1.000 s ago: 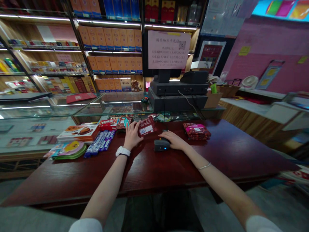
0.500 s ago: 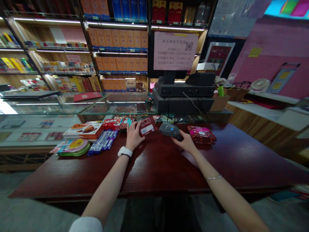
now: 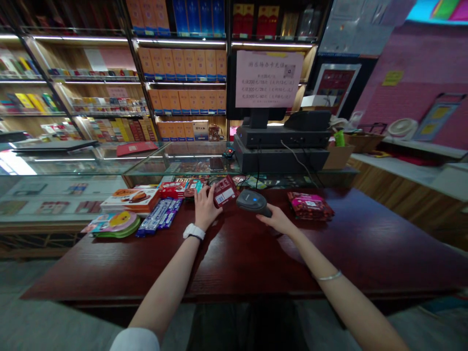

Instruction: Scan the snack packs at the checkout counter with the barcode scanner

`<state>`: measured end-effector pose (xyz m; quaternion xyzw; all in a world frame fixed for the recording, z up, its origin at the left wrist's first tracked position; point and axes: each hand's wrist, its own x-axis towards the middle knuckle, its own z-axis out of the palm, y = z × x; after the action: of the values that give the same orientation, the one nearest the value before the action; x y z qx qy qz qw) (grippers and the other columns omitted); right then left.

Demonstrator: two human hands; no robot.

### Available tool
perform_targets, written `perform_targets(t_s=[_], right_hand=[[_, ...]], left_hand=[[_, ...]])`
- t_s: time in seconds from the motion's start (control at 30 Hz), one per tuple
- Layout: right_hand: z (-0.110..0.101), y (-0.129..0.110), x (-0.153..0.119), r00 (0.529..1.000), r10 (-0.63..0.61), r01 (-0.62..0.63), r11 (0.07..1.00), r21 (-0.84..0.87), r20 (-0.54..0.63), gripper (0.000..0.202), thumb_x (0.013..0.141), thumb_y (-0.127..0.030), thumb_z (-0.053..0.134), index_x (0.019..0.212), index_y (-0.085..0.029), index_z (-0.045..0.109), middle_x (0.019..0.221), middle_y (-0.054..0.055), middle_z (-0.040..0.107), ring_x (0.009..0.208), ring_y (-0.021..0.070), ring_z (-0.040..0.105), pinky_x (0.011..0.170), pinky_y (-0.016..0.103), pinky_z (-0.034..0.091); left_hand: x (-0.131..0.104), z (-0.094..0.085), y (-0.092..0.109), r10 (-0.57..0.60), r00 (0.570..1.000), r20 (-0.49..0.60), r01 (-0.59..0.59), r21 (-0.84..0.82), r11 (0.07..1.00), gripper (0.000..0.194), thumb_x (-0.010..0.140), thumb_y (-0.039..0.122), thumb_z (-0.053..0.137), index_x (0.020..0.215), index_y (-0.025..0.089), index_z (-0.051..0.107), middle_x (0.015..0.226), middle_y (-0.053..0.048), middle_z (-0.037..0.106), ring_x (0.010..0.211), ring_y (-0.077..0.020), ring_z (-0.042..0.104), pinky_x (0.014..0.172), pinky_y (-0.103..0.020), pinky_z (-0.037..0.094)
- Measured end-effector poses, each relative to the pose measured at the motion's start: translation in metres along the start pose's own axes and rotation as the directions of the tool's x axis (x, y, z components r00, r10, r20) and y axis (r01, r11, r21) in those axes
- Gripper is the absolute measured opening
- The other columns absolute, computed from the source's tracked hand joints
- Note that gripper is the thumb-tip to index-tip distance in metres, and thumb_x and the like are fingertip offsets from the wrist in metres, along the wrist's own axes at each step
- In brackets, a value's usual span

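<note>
A dark red packet (image 3: 225, 191) with a white barcode label is gripped in my left hand (image 3: 206, 206), tilted up above the desk. Facing it from the right is a black barcode scanner (image 3: 250, 201) with a blue light, its handle held in my right hand (image 3: 278, 219). The scanner head and the packet are a small distance apart. Right of my right hand lies a stack of red and pink packets (image 3: 310, 205). Purple-blue wrapped bars (image 3: 160, 217) and red packets (image 3: 171, 189) lie left of my left hand.
An orange and white box (image 3: 130, 199) and round green-edged packs (image 3: 119, 223) sit at the left of the dark red desk (image 3: 234, 263). Behind it stand a glass counter (image 3: 146, 167), a monitor with a paper sign (image 3: 268, 80) and a black cash drawer (image 3: 281, 155).
The scanner head has shifted slightly left and down, nearer the packet's label. The whole view has moved a little; both hands keep their holds.
</note>
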<state>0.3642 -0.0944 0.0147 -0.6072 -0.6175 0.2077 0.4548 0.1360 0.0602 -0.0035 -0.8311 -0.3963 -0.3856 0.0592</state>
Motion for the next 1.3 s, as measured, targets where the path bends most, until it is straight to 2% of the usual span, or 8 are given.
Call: perform_targets(t_s=[0.1,0.3,0.57,0.7,0.87,1.17,1.3], right_hand=[[0.006,0.004,-0.001,0.999,-0.015,0.017,0.999,-0.037,0.029,0.041,0.073,-0.04,0.066,0.107,-0.017,0.068,0.094,0.005,0.073,0.086,0.0233,0.067,0.082,0.035,0.051],[0.012,0.011,-0.005,0.994,-0.019,0.038,0.984,-0.172,0.11,0.039,0.076,-0.036,0.065,0.111,-0.019,0.067,0.104,0.007,0.075,0.096,0.0276,0.068,0.089,0.038,0.05],[0.014,0.014,-0.005,0.991,-0.032,0.064,0.966,-0.251,0.13,0.035,0.079,-0.036,0.064,0.111,-0.022,0.067,0.103,0.006,0.075,0.096,0.0275,0.07,0.089,0.038,0.051],[0.014,0.015,-0.006,0.993,-0.035,0.064,0.963,-0.261,0.115,0.035,0.08,-0.036,0.063,0.111,-0.022,0.067,0.103,0.006,0.075,0.096,0.0269,0.07,0.088,0.037,0.051],[0.015,0.017,-0.005,0.995,-0.03,0.056,0.962,-0.267,0.1,0.038,0.077,-0.034,0.065,0.114,-0.021,0.066,0.104,0.006,0.075,0.095,0.027,0.07,0.088,0.038,0.052],[0.016,0.007,-0.009,0.994,-0.037,0.069,0.944,-0.323,0.105,0.039,0.079,-0.033,0.062,0.117,-0.023,0.063,0.105,0.007,0.074,0.094,0.0259,0.07,0.086,0.037,0.052],[0.01,0.011,-0.009,0.986,-0.13,0.161,0.896,-0.414,0.101,0.048,0.075,-0.026,0.063,0.123,-0.022,0.06,0.115,0.009,0.07,0.104,0.0266,0.066,0.09,0.038,0.05]], left_hand=[[-0.002,0.003,0.001,-0.007,1.0,-0.009,0.007,-0.004,1.0,0.087,0.067,0.034,0.073,0.144,0.016,0.038,0.133,-0.018,0.05,0.131,-0.0356,0.045,0.119,-0.056,0.017],[-0.006,0.01,0.002,-0.023,1.0,-0.011,0.023,0.012,1.0,0.092,0.065,0.036,0.077,0.146,0.015,0.037,0.131,-0.018,0.05,0.129,-0.0361,0.045,0.118,-0.056,0.02],[-0.007,0.015,-0.001,-0.018,1.0,-0.003,0.018,-0.004,1.0,0.092,0.066,0.035,0.075,0.147,0.015,0.036,0.132,-0.019,0.049,0.13,-0.0374,0.044,0.116,-0.056,0.023],[-0.006,0.013,0.003,-0.006,1.0,-0.013,0.006,-0.005,1.0,0.088,0.066,0.032,0.073,0.146,0.014,0.039,0.13,-0.019,0.05,0.129,-0.0367,0.045,0.117,-0.056,0.023],[-0.005,0.009,0.005,-0.007,1.0,0.002,0.007,-0.004,1.0,0.093,0.063,0.031,0.076,0.146,0.015,0.037,0.128,-0.017,0.049,0.127,-0.0359,0.046,0.118,-0.056,0.022],[-0.004,0.009,0.003,-0.011,1.0,-0.007,0.011,-0.009,1.0,0.094,0.064,0.032,0.076,0.147,0.015,0.035,0.127,-0.017,0.049,0.128,-0.0355,0.045,0.118,-0.057,0.019],[-0.005,0.011,0.001,-0.007,1.0,-0.004,0.007,-0.008,1.0,0.095,0.063,0.032,0.076,0.147,0.016,0.034,0.129,-0.016,0.048,0.129,-0.0353,0.044,0.119,-0.056,0.019]])
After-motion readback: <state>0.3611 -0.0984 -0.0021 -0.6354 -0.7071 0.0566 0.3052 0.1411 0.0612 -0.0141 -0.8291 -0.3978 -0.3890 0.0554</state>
